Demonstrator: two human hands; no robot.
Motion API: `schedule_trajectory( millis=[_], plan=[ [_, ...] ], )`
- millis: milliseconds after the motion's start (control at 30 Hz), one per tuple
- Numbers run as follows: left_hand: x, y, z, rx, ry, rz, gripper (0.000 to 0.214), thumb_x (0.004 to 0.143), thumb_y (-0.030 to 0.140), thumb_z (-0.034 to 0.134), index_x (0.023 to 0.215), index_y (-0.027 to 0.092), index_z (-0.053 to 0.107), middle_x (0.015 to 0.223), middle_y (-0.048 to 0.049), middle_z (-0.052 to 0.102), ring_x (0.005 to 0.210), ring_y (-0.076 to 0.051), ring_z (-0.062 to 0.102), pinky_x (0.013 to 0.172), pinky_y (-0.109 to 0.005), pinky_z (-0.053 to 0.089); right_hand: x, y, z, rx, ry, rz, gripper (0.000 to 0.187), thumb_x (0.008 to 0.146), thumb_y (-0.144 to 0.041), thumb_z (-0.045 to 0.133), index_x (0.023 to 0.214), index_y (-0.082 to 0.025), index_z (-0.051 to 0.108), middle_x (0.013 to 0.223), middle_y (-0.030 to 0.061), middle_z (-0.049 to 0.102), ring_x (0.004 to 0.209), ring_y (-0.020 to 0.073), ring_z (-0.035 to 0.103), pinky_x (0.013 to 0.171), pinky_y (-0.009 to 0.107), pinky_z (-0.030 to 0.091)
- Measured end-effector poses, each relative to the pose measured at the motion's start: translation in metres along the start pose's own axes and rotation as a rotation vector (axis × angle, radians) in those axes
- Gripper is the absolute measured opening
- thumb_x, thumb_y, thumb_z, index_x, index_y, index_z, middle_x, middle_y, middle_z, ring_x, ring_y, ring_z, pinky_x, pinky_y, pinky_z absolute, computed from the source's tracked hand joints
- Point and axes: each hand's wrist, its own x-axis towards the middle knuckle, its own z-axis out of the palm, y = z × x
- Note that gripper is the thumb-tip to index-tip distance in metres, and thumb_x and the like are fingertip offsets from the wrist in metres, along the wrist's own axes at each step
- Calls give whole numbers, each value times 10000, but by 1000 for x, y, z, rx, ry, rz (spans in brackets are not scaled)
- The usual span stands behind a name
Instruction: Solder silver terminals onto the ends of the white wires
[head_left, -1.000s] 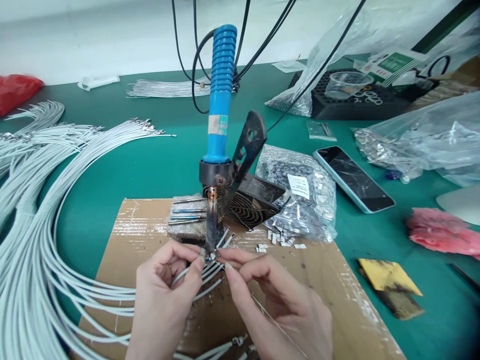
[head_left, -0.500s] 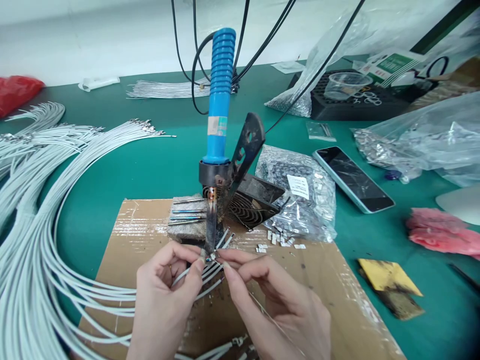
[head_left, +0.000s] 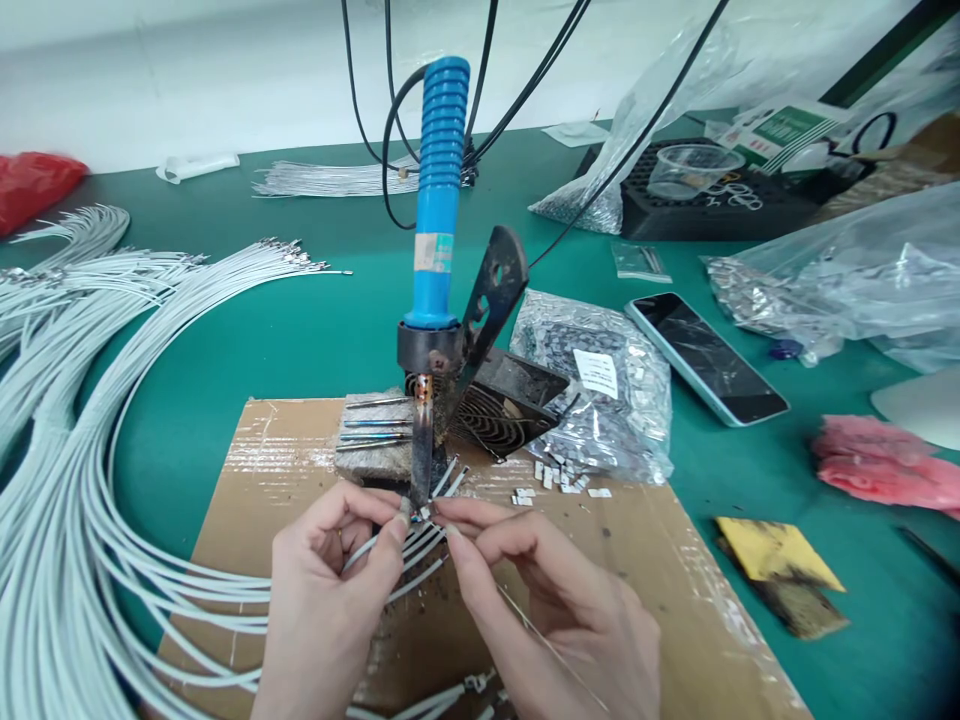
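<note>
A blue-handled soldering iron (head_left: 441,190) stands tip down in a black holder, its tip just above my fingertips. My left hand (head_left: 334,590) is closed in a pinch at a white cable end, beside a small whitish metallic piece (head_left: 424,513) under the tip. My right hand (head_left: 559,605) pinches a thin solder wire (head_left: 553,652), which trails back across the palm; its working end is hidden by the fingers. Several white cables (head_left: 424,552) pass behind and between my hands. How the small piece joins the cable is too small to make out.
Cardboard (head_left: 255,450) lies under my hands on the green table. A large bundle of white cables (head_left: 97,480) fills the left. Behind the iron are a black fan (head_left: 517,400) and a bag of parts (head_left: 600,330); small white pieces (head_left: 555,478), a phone (head_left: 709,360) and a yellow sponge (head_left: 784,555) lie rightward.
</note>
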Motion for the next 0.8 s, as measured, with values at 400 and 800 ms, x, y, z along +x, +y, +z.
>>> schedule_trajectory(
  millis=[400, 800],
  plan=[
    [-5, 8, 11, -55, 143, -30, 135, 651, 79, 789, 599, 188, 730, 715, 31, 765, 599, -59, 683, 567, -69, 513, -1, 2, -2, 2, -7, -34, 208, 867, -215, 732, 677, -245, 653, 954, -10, 843, 776, 136, 801, 780, 171, 593],
    [-6, 10, 12, -56, 130, -39, 134, 649, 86, 799, 598, 186, 725, 717, 15, 751, 631, -94, 687, 578, -113, 533, -1, 0, 0, -10, 9, -17, 222, 858, -239, 749, 654, -242, 661, 923, 19, 845, 756, 164, 797, 747, 207, 605]
  ],
)
